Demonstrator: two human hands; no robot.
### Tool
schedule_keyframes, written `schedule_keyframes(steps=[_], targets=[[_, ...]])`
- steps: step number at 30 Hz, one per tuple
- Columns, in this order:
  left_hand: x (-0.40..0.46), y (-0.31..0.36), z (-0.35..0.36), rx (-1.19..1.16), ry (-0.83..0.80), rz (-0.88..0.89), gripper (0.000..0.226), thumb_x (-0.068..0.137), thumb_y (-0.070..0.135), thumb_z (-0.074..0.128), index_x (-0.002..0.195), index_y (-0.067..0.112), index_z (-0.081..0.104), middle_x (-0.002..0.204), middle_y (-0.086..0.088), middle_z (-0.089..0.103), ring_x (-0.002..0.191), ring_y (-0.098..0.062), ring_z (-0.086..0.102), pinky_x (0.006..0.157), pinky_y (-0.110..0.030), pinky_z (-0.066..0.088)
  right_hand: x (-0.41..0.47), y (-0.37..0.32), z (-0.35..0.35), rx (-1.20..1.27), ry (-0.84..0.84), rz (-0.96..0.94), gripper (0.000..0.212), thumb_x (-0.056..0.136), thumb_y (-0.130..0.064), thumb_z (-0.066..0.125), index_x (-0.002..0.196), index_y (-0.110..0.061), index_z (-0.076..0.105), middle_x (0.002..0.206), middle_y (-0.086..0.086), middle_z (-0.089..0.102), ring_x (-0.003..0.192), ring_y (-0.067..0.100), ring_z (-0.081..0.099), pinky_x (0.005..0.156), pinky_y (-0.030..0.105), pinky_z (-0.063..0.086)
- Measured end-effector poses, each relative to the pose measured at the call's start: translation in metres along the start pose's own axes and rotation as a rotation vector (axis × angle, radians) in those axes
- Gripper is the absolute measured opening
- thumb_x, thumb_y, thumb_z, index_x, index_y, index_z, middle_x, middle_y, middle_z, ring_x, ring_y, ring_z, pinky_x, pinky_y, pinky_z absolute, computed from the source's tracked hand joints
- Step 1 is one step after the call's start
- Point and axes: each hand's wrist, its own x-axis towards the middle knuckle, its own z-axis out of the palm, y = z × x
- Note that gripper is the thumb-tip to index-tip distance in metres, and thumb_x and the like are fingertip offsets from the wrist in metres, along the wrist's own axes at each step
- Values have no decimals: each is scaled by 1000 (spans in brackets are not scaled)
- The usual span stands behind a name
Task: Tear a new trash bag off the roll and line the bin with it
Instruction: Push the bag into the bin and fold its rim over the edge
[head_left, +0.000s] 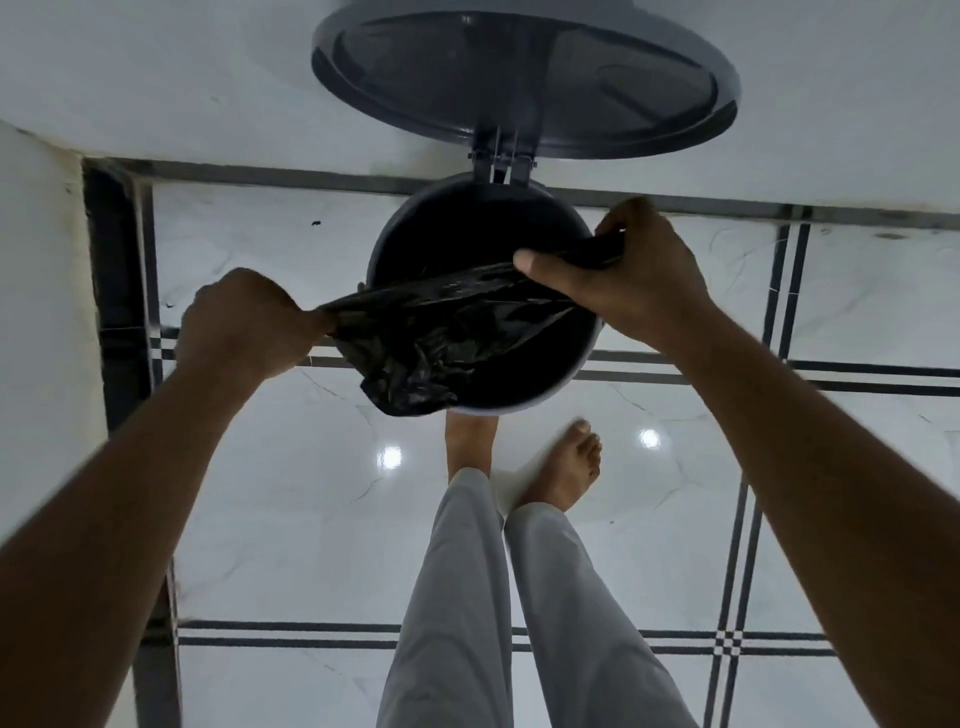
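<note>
A round grey pedal bin (584, 358) stands on the floor against the wall, its lid (524, 78) swung up and open. A black trash bag (441, 332) is stretched across the bin's mouth and hangs crumpled over its near left rim. My left hand (244, 322) grips the bag's edge just left of the bin. My right hand (623, 270) pinches the opposite edge of the bag over the bin's right rim, thumb on top. The bin's inside looks dark. No roll is in view.
My bare feet (566, 467) and grey trouser legs (519, 623) stand right in front of the bin; one foot is under its near rim. White glossy floor tiles (291, 519) with dark stripes lie all around. A white wall (156, 78) runs behind and at the left.
</note>
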Motion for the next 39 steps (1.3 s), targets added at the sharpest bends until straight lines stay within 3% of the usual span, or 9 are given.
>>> schedule_keyframes(steps=[6, 9, 13, 16, 19, 22, 27, 33, 39], targets=[[-17, -1, 5, -1074, -608, -205, 24, 99, 13, 70, 122, 8, 77, 119, -13, 82, 101, -23, 83, 82, -38, 67, -30, 18, 25, -44, 235, 135, 100, 72, -61, 93, 146, -16, 44, 148, 11, 43, 140, 34, 42, 112, 45, 45], [-29, 10, 17, -1229, -621, -185, 22, 99, 8, 67, 120, 7, 74, 126, -16, 79, 107, -24, 81, 89, -37, 67, -60, 2, 29, 59, 510, 161, 74, 79, -57, 83, 133, -14, 53, 136, 3, 51, 126, 26, 48, 96, 31, 39], [-46, 26, 26, -1390, -662, -158, 12, 101, 8, 63, 110, 9, 71, 118, -15, 80, 112, -24, 79, 102, -43, 62, -88, -30, 28, 672, -8, 641, 47, 89, -71, 77, 92, -24, 69, 89, -8, 75, 87, 15, 74, 77, 36, 60], [-54, 37, 30, -1463, -679, -180, 11, 102, 8, 60, 104, 9, 71, 105, -11, 81, 106, -23, 80, 105, -43, 60, -96, -41, 43, 1143, -348, 877, 63, 88, -66, 83, 125, -16, 70, 114, 5, 80, 99, 22, 80, 78, 44, 68], [-59, 44, 33, -1532, -689, -216, 15, 103, 6, 57, 107, 5, 71, 102, -12, 81, 98, -22, 80, 104, -40, 61, -92, -42, 64, 1330, -256, 864, 40, 103, -41, 77, 132, -13, 74, 118, 2, 81, 105, 20, 78, 84, 42, 67], [-58, 44, 35, -1548, -659, -242, 13, 103, 6, 58, 106, 4, 70, 88, -10, 76, 80, -19, 76, 99, -40, 63, -85, -38, 68, 1317, -169, 863, 27, 106, -31, 72, 127, -16, 78, 113, -2, 83, 105, 17, 77, 80, 36, 64], [-58, 45, 40, -1394, -635, -168, 15, 104, 2, 57, 105, 4, 72, 80, -5, 75, 69, -12, 74, 95, -35, 64, -88, -35, 58, 1139, -295, 721, 62, 87, -66, 83, 128, -21, 74, 119, -3, 81, 107, 18, 77, 74, 36, 64], [-59, 49, 49, -1329, -628, -76, 22, 98, -11, 59, 109, 3, 73, 92, -4, 80, 86, -14, 79, 94, -31, 65, -84, -38, 58, 1029, -261, 673, 11, 101, -28, 79, 101, -17, 78, 107, 3, 84, 89, 11, 78, 81, 35, 68], [-57, 45, 54, -1175, -463, -13, 26, 92, -19, 64, 104, 3, 71, 112, -12, 79, 109, -26, 79, 90, -32, 66, -78, -25, 53, 1170, -57, 789, 17, 107, -12, 67, 91, -11, 72, 79, 1, 72, 64, 10, 68, 65, 24, 65]])
